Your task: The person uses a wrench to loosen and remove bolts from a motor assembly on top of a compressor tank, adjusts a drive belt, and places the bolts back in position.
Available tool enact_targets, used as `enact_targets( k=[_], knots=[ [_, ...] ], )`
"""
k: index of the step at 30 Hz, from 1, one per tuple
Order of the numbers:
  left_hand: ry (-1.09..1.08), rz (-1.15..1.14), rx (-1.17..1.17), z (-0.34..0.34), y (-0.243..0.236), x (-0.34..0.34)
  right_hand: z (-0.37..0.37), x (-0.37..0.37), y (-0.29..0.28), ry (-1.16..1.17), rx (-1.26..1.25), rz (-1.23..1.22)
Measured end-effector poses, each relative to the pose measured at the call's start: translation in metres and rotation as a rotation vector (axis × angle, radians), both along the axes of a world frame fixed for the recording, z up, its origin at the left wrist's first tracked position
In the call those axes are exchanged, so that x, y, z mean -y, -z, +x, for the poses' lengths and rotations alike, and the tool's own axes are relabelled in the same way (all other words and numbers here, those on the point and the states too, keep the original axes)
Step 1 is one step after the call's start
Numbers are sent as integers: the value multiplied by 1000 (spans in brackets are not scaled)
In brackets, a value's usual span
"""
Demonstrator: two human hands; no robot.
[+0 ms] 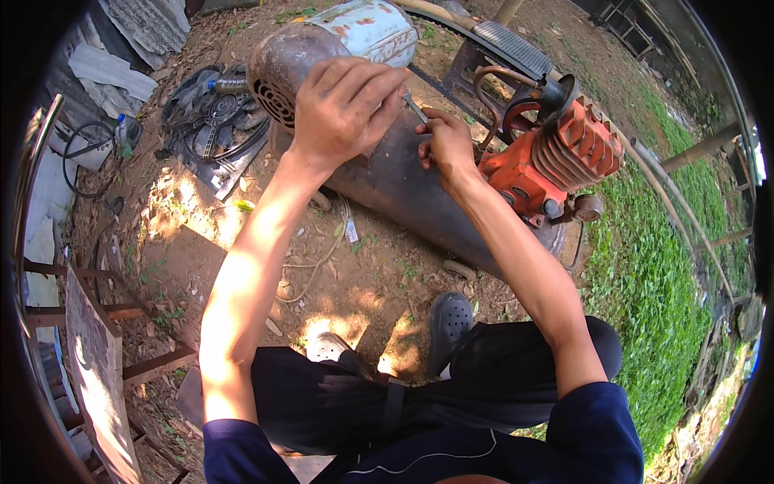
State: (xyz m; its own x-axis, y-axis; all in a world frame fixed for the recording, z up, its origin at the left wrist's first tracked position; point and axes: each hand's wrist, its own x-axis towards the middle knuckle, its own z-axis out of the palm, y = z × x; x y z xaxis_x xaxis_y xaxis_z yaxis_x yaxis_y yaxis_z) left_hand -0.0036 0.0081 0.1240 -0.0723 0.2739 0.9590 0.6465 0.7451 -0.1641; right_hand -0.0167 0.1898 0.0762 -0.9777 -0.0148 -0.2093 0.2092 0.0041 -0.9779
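Observation:
Over an air compressor's dark tank (403, 173), both of my hands are raised close together. My right hand (448, 145) is wrapped round a slim metal tool (415, 108), which slants up and left toward my left hand. Its exact kind cannot be made out. My left hand (343, 109) has its fingers bent and drawn together, thumb near the tool's upper end; whatever lies inside is hidden by the hand. Behind my left hand is the electric motor, with a rusty vented end cover (274, 77) and a worn pale-blue body (379, 32). An orange finned pump head (556, 157) sits right of my right hand.
A curved copper-coloured pipe (486, 89) stands by the pump. Left of the motor lie a black bag and cables (214, 121) with a plastic bottle (230, 85). A wooden board on a metal frame (97, 363) stands at left. Grass (645, 323) covers the right side.

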Motion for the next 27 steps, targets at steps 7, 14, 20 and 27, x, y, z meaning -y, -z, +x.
enact_targets(
  k=[7, 14, 20, 27],
  knots=[
    [186, -15, 330, 27, 59, -10, -9, 2, 3, -51, -156, 384],
    [-122, 543, 616, 42, 118, 3, -27, -7, -14, -99, -351, 758],
    [-3, 1070, 943, 39, 120, -17, -20, 6, -3, -196, -104, 474],
    [-56, 1077, 951, 25, 127, -18, -12, 46, 10, -290, 11, 39]
  ],
)
